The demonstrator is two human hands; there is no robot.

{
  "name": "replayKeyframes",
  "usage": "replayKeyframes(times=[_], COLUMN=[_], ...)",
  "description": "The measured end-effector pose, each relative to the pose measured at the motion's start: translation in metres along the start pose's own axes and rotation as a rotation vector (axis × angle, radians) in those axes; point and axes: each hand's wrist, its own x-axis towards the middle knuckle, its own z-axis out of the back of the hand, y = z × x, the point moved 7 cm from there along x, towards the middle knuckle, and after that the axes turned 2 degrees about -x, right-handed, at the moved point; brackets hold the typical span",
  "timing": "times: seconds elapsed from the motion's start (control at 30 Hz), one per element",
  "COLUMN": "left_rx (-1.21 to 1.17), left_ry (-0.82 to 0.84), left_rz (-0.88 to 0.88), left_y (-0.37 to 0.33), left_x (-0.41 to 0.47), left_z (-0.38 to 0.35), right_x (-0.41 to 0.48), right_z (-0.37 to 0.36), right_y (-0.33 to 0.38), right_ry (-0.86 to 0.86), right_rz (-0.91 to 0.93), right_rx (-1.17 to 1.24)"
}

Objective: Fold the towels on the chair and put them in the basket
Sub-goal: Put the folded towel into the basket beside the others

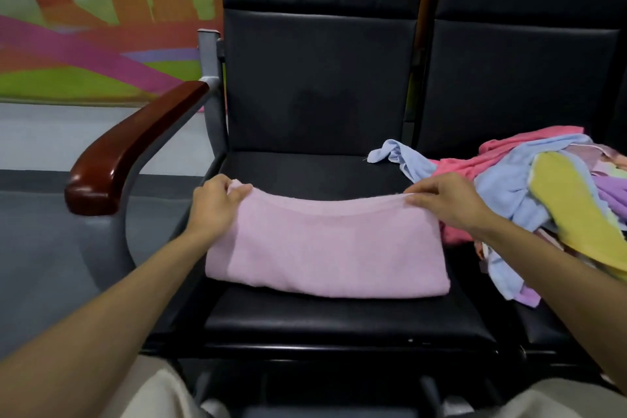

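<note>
A pale pink towel (325,248) lies folded over on the black chair seat (339,319), in the middle of the frame, with its doubled edge toward the near side of the seat. The left hand (213,204) pinches its far left corner, thumb and fingers curled round the hem. The right hand (448,200) pinches the far right corner the same way, and the top edge sags a little between them. Just right of the right hand, a heap of loose towels (509,193) spills across the gap from the neighbouring black chair (526,78). A light blue towel (397,154) trails onto the back of this seat, a darker pink one touches the folded towel's right end, and a yellow towel (576,210) is draped over the heap at the right edge. At centre left, a glossy reddish-brown armrest (135,146) on a grey metal frame stands close beside the left hand. Behind it, in the upper left, is a wall mural (95,27) of orange towers and pink and green bands, above a grey floor (51,248).
</note>
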Motion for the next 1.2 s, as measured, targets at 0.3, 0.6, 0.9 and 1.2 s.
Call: replayKeyframes(times=[0.3,0.6,0.9,1.2], left_rx=[-0.001,0.471,0.395,-0.672], left_ry=[0.088,0.317,0.579,0.48], left_rz=[0.052,0.08,0.297,0.61], left_y=[0.036,0.062,0.058,0.006], left_x=[0.042,0.034,-0.01,-0.052], left_z=[-0.053,-0.055,-0.039,-0.027], right_x=[0.057,0.046,-0.007,-0.031], right_z=[-0.058,-0.072,-0.11,-0.083], right_y=[-0.042,-0.024,0.012,0.009], right_ry=[0.043,-0.088,0.282,0.219], right_rz=[-0.082,0.023,0.191,0.112], right_rx=[-0.094,-0.4,-0.267,-0.027])
